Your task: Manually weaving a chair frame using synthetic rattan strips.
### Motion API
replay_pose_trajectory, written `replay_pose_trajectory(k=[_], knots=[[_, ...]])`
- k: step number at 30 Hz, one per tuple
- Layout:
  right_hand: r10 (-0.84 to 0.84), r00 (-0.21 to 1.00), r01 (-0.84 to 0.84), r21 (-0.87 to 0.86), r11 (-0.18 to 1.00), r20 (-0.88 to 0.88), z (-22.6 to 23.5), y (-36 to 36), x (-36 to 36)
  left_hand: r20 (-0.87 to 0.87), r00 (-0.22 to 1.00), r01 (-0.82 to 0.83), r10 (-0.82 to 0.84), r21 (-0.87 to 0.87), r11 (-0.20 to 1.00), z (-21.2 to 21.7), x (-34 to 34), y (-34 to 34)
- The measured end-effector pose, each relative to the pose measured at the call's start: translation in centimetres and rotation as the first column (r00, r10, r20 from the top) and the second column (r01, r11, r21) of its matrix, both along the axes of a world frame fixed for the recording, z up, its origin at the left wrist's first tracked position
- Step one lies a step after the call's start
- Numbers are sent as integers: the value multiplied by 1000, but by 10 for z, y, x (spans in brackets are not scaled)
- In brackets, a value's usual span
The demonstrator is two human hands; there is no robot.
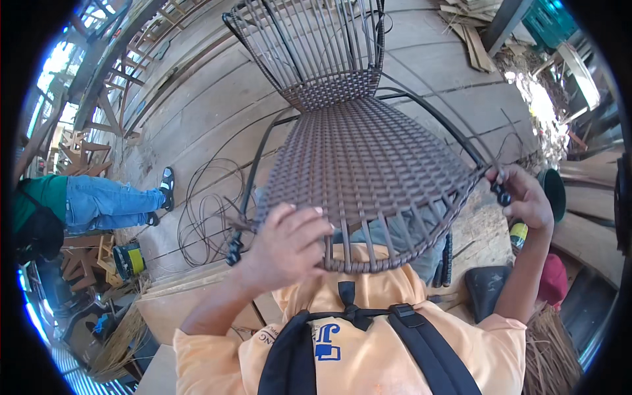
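A chair with a brown woven seat (355, 158) stands in front of me, its back away from me. Toward the front rim, the weave gives way to bare lengthwise strips with gaps between them. My left hand (286, 243) grips the front left part of the seat, its fingers curled over the weave. At the front right corner, my right hand (523, 197) has its fingers bent round a long brown strand (438, 99) beside the black coiled arm end (500, 193). The left coiled arm end (234, 249) is next to my left wrist.
Loose loops of strand (204, 217) lie on the floor at left. Another person (105, 201) in jeans is near them. Buckets (128, 260), wooden pieces (85, 263) and a dark green container (552, 194) stand around. Flat wood strips (471, 43) are piled at far right.
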State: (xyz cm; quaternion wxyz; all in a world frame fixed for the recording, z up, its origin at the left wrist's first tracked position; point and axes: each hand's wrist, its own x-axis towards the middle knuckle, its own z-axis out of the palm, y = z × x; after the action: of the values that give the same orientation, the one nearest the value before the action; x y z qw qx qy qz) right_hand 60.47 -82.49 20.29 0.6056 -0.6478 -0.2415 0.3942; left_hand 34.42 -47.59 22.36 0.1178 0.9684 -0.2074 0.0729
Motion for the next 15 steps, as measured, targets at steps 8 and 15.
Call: replay_pose_trajectory(k=[8,15], knots=[[118,939,28,-412,911,324,3,13,-43,-66,997,-33,29,-65,997,-69,-55,-39],[321,776,-294,-138,946,543,29,96,-113,-201,979,-75,34,-199,977,-78,-62,-29]])
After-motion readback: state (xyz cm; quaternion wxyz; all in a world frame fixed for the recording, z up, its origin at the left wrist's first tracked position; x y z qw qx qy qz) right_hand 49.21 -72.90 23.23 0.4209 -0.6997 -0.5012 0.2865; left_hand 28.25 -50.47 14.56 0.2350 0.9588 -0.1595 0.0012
